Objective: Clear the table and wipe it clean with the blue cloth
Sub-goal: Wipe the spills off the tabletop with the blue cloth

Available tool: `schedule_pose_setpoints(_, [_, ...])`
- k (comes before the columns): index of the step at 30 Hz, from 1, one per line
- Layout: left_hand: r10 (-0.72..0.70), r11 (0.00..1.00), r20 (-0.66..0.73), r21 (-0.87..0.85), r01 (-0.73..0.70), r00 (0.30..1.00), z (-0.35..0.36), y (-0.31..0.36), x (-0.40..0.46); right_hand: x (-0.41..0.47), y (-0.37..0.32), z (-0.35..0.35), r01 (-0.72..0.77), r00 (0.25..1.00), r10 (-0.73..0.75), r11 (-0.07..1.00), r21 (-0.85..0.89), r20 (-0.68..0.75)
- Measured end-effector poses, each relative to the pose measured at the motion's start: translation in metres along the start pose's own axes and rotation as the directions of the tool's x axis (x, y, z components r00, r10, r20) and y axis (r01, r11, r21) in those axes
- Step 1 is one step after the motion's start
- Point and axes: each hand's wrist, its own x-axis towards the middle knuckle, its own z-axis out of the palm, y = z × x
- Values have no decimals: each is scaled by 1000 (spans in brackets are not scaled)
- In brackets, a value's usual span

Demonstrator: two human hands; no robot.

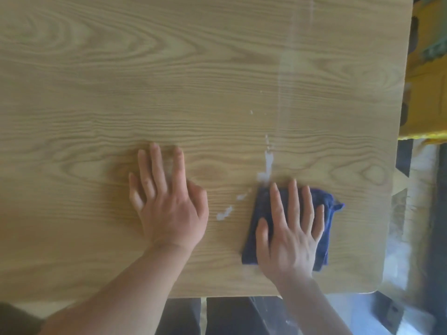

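A folded blue cloth (262, 209) lies on the wooden table (169, 81) near its front right corner. My right hand (290, 228) presses flat on the cloth with straight, spread fingers. My left hand (167, 204) rests flat on the bare wood to the left of it, fingers straight. White wet smears (267, 163) run from above the cloth's far left corner down to a patch (225, 212) between my hands.
A yellow object (425, 88) stands beyond the table's right edge. The table's front edge runs just below my wrists, with dark floor and a chair part (387, 310) under it. The image is motion-blurred.
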Motion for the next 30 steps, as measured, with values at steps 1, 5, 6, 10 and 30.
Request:
schedule_pose_setpoints(1, [-4, 1000, 11, 5, 4, 1000, 0, 1, 0, 16, 0, -4, 18, 1000, -18, 1000, -2, -6])
schedule_pose_setpoints(5, [-7, 1000, 16, 19, 6, 1000, -1, 1, 1, 85, -4, -19, 62, 997, -62, 998, -1, -37])
schedule_pose_setpoints(6, [-7, 1000, 16, 19, 7, 1000, -1, 1, 1, 105, -5, -22, 66, 996, -66, 998, -5, -57])
schedule_pose_setpoints(10, [-16, 1000, 17, 21, 16, 1000, -2, 2, 2, 203, -7, -38, 73, 983, -71, 997, 8, -172])
schedule_pose_setpoints(30, [-8, 1000, -11, 1, 8, 1000, -2, 2, 1, 115, 4, -29, 78, 996, -75, 995, 58, -52])
